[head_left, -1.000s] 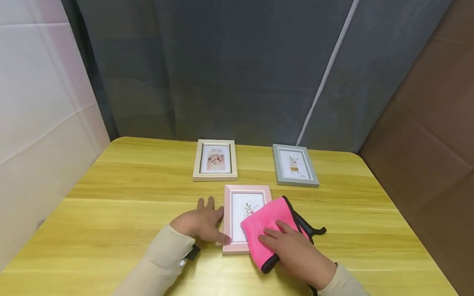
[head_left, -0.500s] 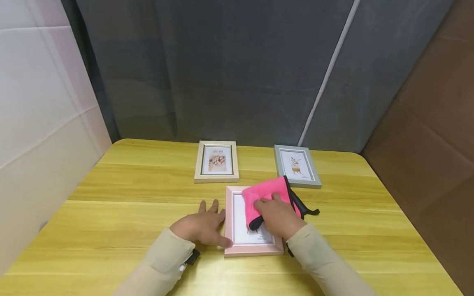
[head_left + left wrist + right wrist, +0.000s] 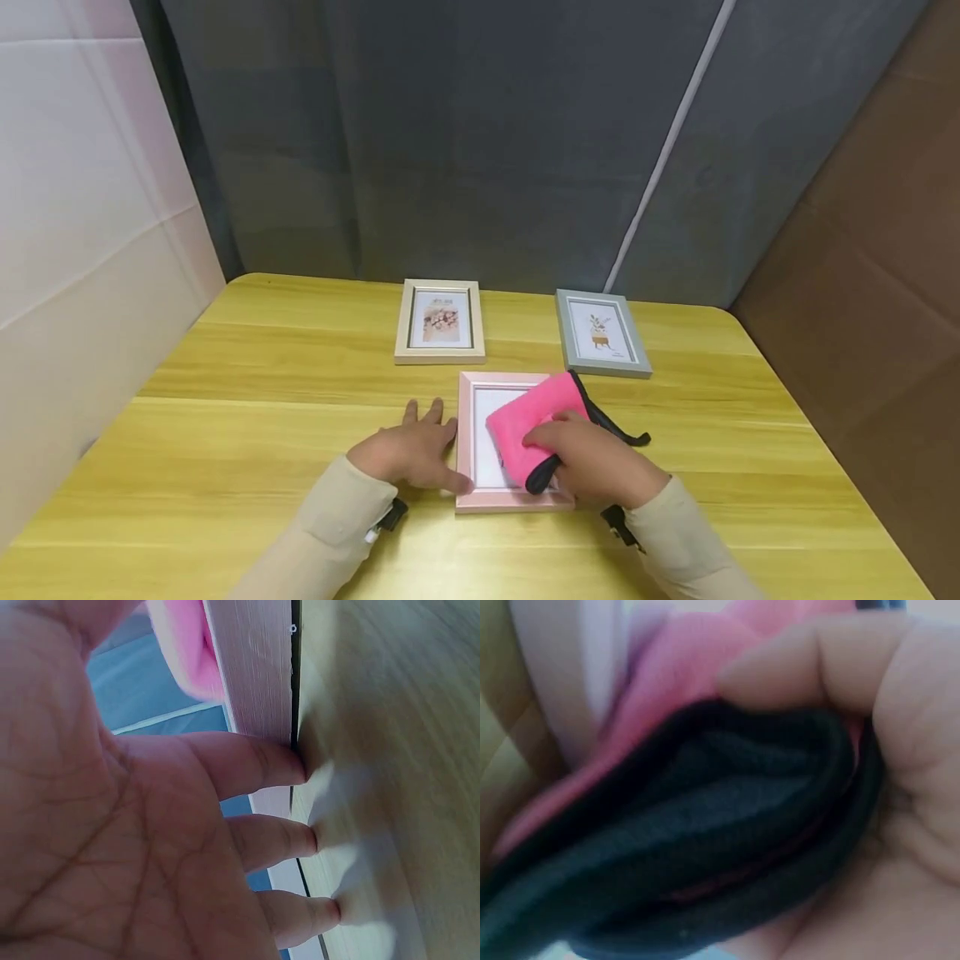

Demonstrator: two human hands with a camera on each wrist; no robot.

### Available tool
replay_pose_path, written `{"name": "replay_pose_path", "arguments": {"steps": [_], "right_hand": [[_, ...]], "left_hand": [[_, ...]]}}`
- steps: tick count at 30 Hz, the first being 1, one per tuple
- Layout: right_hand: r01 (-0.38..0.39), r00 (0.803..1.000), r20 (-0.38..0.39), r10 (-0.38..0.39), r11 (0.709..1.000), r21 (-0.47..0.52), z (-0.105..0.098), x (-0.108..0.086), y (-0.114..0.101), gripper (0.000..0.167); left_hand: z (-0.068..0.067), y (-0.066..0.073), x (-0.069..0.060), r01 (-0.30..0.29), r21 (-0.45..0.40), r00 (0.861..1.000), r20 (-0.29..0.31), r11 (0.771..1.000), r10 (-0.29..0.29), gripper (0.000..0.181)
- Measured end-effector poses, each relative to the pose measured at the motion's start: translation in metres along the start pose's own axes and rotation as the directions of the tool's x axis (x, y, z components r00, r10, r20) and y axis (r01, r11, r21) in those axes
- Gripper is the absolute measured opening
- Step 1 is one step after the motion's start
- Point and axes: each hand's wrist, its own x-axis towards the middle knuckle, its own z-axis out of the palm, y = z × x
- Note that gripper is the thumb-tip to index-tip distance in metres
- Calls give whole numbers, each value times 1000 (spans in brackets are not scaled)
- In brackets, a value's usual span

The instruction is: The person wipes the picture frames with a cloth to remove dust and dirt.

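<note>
Pink cloth (image 3: 527,423) is pinched in the grip of your right hand (image 3: 606,460) over the pink photo frame (image 3: 486,454) on the counter (image 3: 255,467), and this frame could slide if you rub too strongly, because your left hand (image 3: 411,452), fingers extended, only braces its left edge.

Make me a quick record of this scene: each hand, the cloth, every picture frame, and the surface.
Left hand: thumb on pink frame's near left corner
Right hand: grips pink cloth
Pink cloth: folded, black-edged, covering part of pink frame
Pink frame: flat, nearest the person
Cream frame: flat, far left
Gray frame: flat, far right
Surface: wood-grain table
</note>
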Motion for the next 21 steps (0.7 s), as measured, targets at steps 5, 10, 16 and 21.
{"name": "replay_pose_path", "arguments": {"steps": [5, 10, 16, 21], "right_hand": [[121, 992, 48, -118, 991, -59, 4, -26, -16, 38], [81, 996, -8, -83, 980, -180, 14, -23, -28, 34], [-133, 991, -38, 129, 981, -143, 13, 5, -24, 22], [-245, 969, -42, 242, 966, -87, 8, 37, -12, 33]], "left_hand": [[0, 0, -2, 1, -1, 1000, 8, 1000, -1, 97], [-2, 0, -3, -13, 15, 1000, 10, 1000, 13, 96], [-1, 1, -3, -41, 29, 999, 20, 999, 40, 97], [0, 0, -4, -40, 41, 999, 17, 998, 39, 98]]}}
